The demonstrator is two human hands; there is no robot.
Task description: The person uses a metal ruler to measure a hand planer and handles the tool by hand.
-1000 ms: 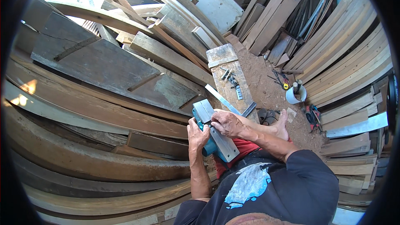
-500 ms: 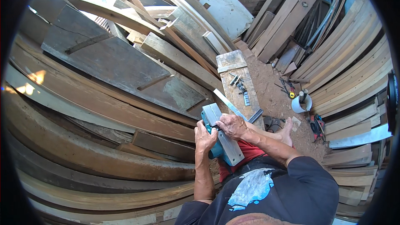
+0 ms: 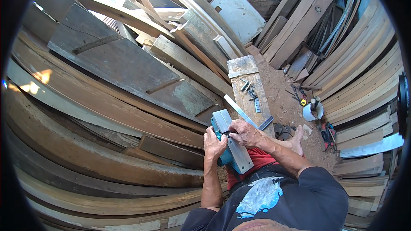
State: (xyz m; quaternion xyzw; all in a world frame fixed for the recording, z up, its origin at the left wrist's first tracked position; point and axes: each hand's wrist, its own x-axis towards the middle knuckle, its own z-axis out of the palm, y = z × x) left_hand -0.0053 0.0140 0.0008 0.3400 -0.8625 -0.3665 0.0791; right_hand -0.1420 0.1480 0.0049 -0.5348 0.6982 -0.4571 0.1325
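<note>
An electric hand planer (image 3: 240, 157) with a teal body rests on my lap, its grey metal sole turned up. My left hand (image 3: 214, 143) is closed around the planer's left side, thumb near the gap across the sole. My right hand (image 3: 245, 132) bends over that same gap, fingertips pressed together at the cutter. Whatever small part the right fingers pinch is hidden. Just beyond the hands, a try square (image 3: 242, 110) with a pale blade and dark stock leans over the edge of a wooden bench (image 3: 244, 67).
Small metal tools (image 3: 251, 92) lie on the bench. To the right are a white bucket (image 3: 309, 113), a yellow tape measure (image 3: 303, 102), a red-and-black power tool (image 3: 329, 137) and sandals (image 3: 282, 131). Long boards (image 3: 107, 132) are stacked along the left; more timber (image 3: 364, 60) leans at right.
The view has shifted slightly, so the scene sits a little lower and further right. Both hands stay on the planer, with the right fingers still at the gap.
</note>
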